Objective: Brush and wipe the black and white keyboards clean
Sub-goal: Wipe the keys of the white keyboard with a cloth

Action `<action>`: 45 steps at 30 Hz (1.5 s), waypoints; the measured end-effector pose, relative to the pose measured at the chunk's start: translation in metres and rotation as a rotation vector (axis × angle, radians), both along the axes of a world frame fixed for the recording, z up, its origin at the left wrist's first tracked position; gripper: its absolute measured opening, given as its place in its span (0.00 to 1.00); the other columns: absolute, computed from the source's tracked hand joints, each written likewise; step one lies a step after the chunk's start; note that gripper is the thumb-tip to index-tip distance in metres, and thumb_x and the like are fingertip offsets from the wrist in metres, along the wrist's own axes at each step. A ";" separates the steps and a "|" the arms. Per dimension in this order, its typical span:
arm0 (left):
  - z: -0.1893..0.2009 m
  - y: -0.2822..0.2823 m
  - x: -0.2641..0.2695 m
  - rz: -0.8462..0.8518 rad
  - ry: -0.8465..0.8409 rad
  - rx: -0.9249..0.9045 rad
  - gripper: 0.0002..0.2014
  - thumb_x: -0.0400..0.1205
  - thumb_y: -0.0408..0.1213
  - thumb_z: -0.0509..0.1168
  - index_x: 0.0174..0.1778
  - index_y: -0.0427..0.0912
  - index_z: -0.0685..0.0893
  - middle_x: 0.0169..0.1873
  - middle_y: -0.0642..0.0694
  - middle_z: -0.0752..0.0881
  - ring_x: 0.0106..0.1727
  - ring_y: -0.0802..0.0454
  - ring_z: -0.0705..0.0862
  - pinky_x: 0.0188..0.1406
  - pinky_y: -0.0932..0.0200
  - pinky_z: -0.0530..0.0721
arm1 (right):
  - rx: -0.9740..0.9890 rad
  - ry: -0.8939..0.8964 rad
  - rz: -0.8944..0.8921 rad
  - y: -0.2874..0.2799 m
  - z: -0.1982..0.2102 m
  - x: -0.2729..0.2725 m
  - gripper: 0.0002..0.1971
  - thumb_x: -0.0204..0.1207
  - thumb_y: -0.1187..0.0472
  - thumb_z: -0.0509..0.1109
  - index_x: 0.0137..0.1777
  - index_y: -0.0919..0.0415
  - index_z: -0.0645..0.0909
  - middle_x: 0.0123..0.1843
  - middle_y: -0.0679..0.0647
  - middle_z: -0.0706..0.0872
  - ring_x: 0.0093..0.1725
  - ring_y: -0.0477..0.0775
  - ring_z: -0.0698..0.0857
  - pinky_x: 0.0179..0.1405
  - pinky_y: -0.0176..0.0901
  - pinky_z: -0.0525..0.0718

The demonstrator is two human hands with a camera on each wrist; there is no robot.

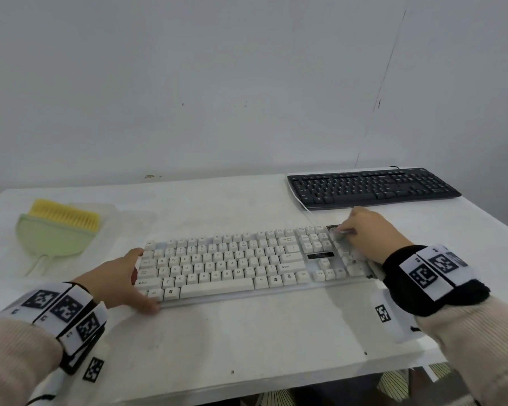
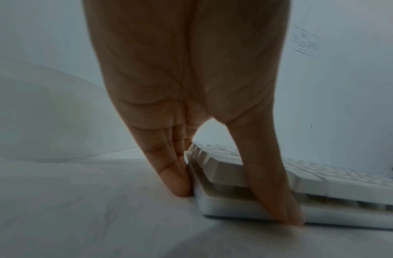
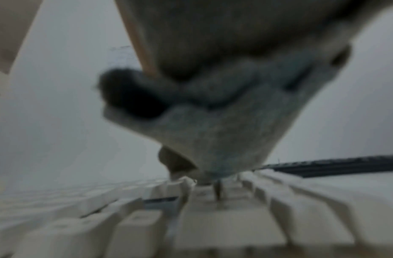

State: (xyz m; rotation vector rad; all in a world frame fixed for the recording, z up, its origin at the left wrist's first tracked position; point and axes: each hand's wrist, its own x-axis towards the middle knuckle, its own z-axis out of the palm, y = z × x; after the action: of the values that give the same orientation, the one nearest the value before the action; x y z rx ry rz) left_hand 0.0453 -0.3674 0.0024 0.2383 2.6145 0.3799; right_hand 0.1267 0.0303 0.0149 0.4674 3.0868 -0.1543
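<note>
Left hand (image 1: 121, 278) braces white keyboard (image 1: 247, 262) lying lengthwise left-right, right hand (image 1: 370, 232) pressing cloth (image 3: 213, 122) on it

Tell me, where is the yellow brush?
In the head view, the yellow brush lies at the table's far left, partly under a green dustpan, left of the white keyboard.

white keyboard (image 1: 235, 265) | black keyboard (image 1: 373, 187) | yellow-bristled green brush (image 1: 56, 230) | grey cloth (image 3: 213, 131)
</note>
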 end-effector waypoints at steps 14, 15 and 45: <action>-0.003 -0.001 -0.003 0.005 0.001 -0.005 0.61 0.61 0.52 0.81 0.82 0.45 0.48 0.45 0.57 0.74 0.48 0.56 0.76 0.42 0.64 0.72 | 0.078 -0.016 -0.136 0.037 -0.002 0.008 0.11 0.80 0.65 0.63 0.47 0.59 0.89 0.48 0.54 0.73 0.48 0.57 0.76 0.48 0.42 0.75; -0.003 -0.001 -0.002 0.002 0.002 -0.006 0.60 0.61 0.52 0.81 0.82 0.45 0.48 0.45 0.57 0.74 0.48 0.56 0.77 0.43 0.64 0.72 | 0.066 -0.039 -0.139 0.037 -0.004 0.008 0.11 0.80 0.65 0.63 0.49 0.59 0.89 0.48 0.54 0.73 0.48 0.56 0.76 0.48 0.41 0.75; -0.001 -0.002 0.005 -0.016 0.069 0.071 0.44 0.67 0.43 0.80 0.75 0.47 0.62 0.37 0.60 0.75 0.37 0.65 0.75 0.28 0.73 0.68 | -0.134 0.002 0.679 -0.258 -0.008 -0.054 0.10 0.80 0.71 0.61 0.56 0.70 0.82 0.48 0.57 0.67 0.50 0.59 0.72 0.45 0.48 0.73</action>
State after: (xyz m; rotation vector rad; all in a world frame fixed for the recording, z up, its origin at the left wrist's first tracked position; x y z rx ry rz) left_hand 0.0508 -0.3692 0.0016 0.3008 2.6675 0.4674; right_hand 0.0731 -0.2281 0.0069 -0.5806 3.0022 -0.3343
